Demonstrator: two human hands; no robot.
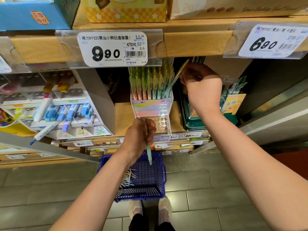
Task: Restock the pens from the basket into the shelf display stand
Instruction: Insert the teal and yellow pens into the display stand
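Note:
A clear display stand (150, 105) sits on the wooden shelf, its back rows packed with several upright green-topped pens (146, 80). My right hand (202, 85) is raised at the stand's right side and pinches a green-and-yellow pen (177, 75) that leans into the stand's right back corner. My left hand (139, 137) hangs in front of the stand's lower tier, gripping a mint-green pen (148, 154) that points down. On the floor below stands a blue plastic basket (159, 180) with several pens (129, 179) lying at its left side.
A shelf edge with a 9.90 price tag (112, 49) overhangs the stand closely. A tiered marker display (55, 110) stands to the left, green tins and boxes (193, 120) to the right. My shoes (150, 212) are just behind the basket on the grey tile floor.

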